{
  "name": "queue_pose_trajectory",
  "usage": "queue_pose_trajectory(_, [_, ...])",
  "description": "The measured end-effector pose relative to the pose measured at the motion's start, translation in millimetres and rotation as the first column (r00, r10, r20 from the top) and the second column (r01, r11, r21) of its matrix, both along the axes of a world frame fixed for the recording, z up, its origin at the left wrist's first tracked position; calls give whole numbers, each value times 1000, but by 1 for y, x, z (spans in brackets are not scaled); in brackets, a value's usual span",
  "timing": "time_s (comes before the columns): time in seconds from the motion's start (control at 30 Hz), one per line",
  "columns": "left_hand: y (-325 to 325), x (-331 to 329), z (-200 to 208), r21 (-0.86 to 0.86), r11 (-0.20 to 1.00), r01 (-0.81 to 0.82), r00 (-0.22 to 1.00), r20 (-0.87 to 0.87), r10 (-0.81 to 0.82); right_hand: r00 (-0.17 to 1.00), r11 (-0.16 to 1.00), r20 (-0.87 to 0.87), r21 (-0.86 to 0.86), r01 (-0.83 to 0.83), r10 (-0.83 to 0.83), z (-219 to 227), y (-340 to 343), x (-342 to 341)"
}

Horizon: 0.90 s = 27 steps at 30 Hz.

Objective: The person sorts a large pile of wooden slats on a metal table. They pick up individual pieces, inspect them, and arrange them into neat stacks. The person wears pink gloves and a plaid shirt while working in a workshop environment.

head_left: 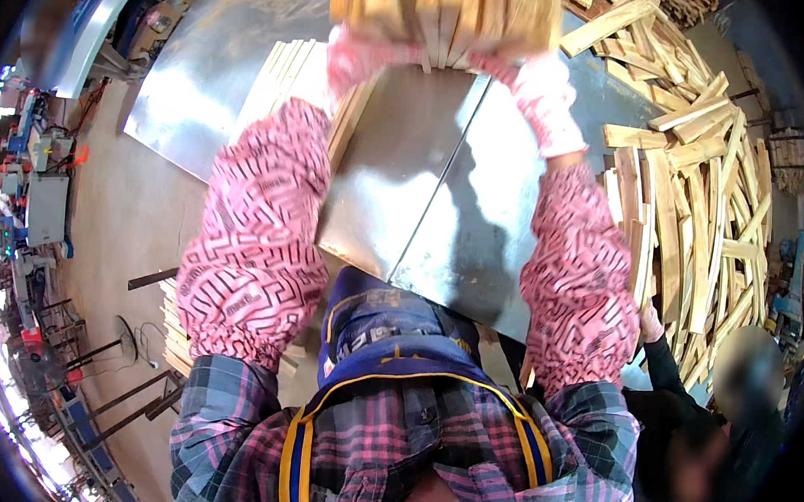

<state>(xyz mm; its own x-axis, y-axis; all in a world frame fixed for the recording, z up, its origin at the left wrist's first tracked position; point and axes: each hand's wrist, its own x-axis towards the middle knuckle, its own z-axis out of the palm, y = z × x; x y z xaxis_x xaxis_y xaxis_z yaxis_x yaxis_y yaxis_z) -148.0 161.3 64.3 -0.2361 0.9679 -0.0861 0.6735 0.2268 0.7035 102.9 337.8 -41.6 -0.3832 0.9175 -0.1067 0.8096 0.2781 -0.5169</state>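
A row of wooden strips (444,19), standing side by side with their ends toward me, is at the top of the head view. My left hand (358,64), in a pink and white glove, is closed on the row's near left side. On the near right side my right hand (539,89), gloved alike, grips the same strips. Both arms reach far forward in pink patterned sleeve covers. Beneath lies a shiny metal tabletop (379,181). Fingertips are partly hidden by the wood, and the row's far end is cut off by the frame.
A neat stack of strips (274,78) lies beside my left forearm. Loose wooden strips (690,213) are heaped along the right. A co-worker's hand (651,323) touches that heap's near edge. More strips (176,329) sit low on the left, with machines (46,202) beyond.
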Motion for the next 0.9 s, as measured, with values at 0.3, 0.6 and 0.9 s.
queue_pose_trajectory(0.3, [-128, 77, -163, -609, 785, -112, 929, -344, -135, 910, 914, -96, 95, -395, 403, -27, -166, 56])
queue_pose_trajectory(0.6, [-137, 90, -188, -630, 770, -106, 981, 59, 183, 991, 928, 127, -374, 0, 51, -91, -142, 64])
queue_pose_trajectory(0.9, [-234, 115, -157, -396, 908, -140, 950, -313, 10, 995, 947, -67, -310, -89, 72, -75, -205, 32])
